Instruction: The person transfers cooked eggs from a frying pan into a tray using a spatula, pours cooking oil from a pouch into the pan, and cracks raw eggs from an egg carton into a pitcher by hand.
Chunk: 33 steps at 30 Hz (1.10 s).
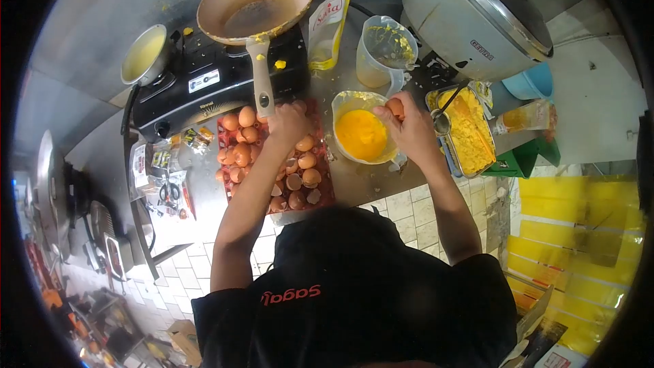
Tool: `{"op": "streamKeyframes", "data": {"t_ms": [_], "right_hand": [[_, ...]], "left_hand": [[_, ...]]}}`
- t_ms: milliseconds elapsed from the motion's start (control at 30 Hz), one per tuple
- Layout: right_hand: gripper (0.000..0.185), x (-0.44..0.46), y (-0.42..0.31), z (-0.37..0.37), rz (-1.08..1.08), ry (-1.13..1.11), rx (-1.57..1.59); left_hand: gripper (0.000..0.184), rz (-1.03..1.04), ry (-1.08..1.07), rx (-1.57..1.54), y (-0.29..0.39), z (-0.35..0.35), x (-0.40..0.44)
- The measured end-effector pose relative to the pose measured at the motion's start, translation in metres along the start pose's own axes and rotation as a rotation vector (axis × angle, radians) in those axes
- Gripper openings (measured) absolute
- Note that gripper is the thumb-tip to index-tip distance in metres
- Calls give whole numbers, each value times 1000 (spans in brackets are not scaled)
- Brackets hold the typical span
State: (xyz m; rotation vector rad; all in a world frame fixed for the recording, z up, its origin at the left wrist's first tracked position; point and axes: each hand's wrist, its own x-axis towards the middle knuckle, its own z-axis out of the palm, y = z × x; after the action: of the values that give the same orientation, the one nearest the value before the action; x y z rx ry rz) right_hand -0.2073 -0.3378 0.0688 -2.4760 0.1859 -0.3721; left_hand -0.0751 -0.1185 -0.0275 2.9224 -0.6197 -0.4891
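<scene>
My right hand [411, 127] is closed round a brown egg [395, 107], held at the right rim of a clear measuring jug [338, 142]. Yellow beaten egg with bright yolks [362, 135] fills the lower part of that jug. Over the far right corner of the red egg tray [326, 187] is my left hand [289, 123], its fingers curled down; what they hold, if anything, is hidden. Many brown eggshells [293, 182], several of them broken open, lie in the tray, with rounder eggs or shells [246, 116] among them.
A frying pan [225, 0] sits on the black gas stove [197, 99], its handle [261, 78] pointing towards my left hand. A small saucepan [145, 55], a second jug [371, 68], a rice cooker [449, 24] and a metal tray of yellow food [470, 136] stand around.
</scene>
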Motion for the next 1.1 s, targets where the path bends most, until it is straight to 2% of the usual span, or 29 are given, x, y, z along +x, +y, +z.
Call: {"op": "streamKeyframes", "data": {"t_ms": [200,300,400,500,600,700,767,800,833,867,933,1000,1033,1100], "right_hand": [[34,0,14,-2,247,-139,560],[35,-1,14,-8,389,-178,669],[37,-3,22,-9,331,-242,816],[37,-6,32,-5,328,-272,1045],[29,-7,31,-4,347,-269,1138],[29,-6,17,-1,324,-284,987],[32,-2,8,9,253,-345,858],[33,0,1,15,218,-373,795],[44,5,-9,19,143,-426,668],[49,9,-20,28,50,-408,590],[60,14,-47,50,-135,-365,429],[74,17,-86,50,-29,-551,418],[82,13,-72,77,-161,-467,381],[85,9,-92,64,-220,-475,398]], "left_hand": [[44,87,-6,229,11,6,0],[43,82,-111,99,6,-2,4],[44,101,-19,18,-2,0,2],[48,71,-44,-75,-8,-2,0],[50,83,-87,-337,-17,-24,-17],[45,0,-259,-1077,-48,-6,-12],[36,-61,-157,-1366,-65,-8,-20],[33,-45,-75,-1414,-66,-29,-40],[33,38,-23,-1483,-81,-27,-46],[34,-21,-10,-1628,-93,-26,-61],[32,-148,74,-1718,-112,-33,-101],[33,-134,140,-1777,-126,-27,-133],[33,-125,173,-1805,-129,-25,-145],[34,-99,180,-1770,-118,-25,-162]]}}
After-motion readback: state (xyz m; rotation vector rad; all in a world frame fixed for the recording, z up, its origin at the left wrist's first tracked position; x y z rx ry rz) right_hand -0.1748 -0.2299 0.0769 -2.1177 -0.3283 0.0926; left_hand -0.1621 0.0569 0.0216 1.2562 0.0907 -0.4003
